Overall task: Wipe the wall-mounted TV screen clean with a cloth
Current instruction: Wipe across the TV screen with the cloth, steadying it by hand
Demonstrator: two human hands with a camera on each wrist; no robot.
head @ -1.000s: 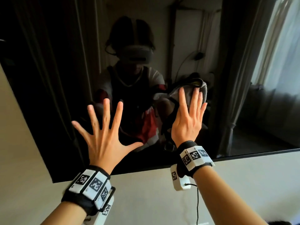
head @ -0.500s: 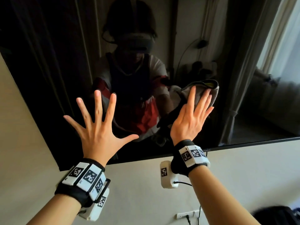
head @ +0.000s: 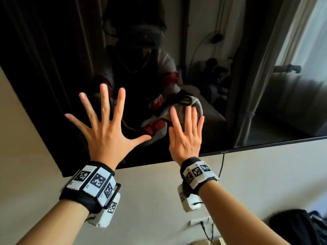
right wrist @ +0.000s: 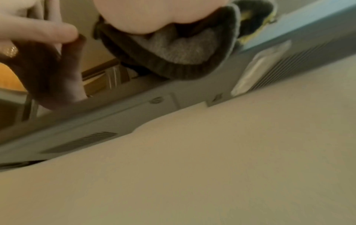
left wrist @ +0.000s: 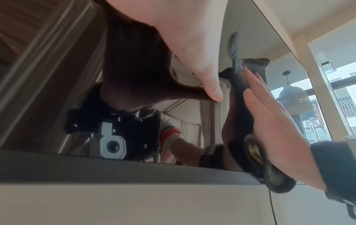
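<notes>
The wall-mounted TV screen (head: 265, 85) is dark and mirrors the room. My left hand (head: 106, 128) lies flat on it with fingers spread wide, holding nothing. My right hand (head: 185, 131) presses a grey cloth (head: 199, 106) with a yellow patch flat against the glass, just above the lower bezel (head: 224, 152), fingers straight and together. In the left wrist view the right hand (left wrist: 279, 121) covers the dark cloth (left wrist: 240, 85) beside the left hand's thumb. In the right wrist view the cloth (right wrist: 179, 50) bulges out under the palm.
Below the TV is a beige wall (head: 159, 200) with a black cable (head: 221, 167) hanging from the bezel and a wall socket (head: 200, 221). A dark bag (head: 297, 227) sits at the lower right. The TV's left edge runs diagonally beside my left hand.
My right hand has slid the cloth a little to the left, closer to the left hand, and its fingers now point straight up. The left hand stays spread on the screen.
</notes>
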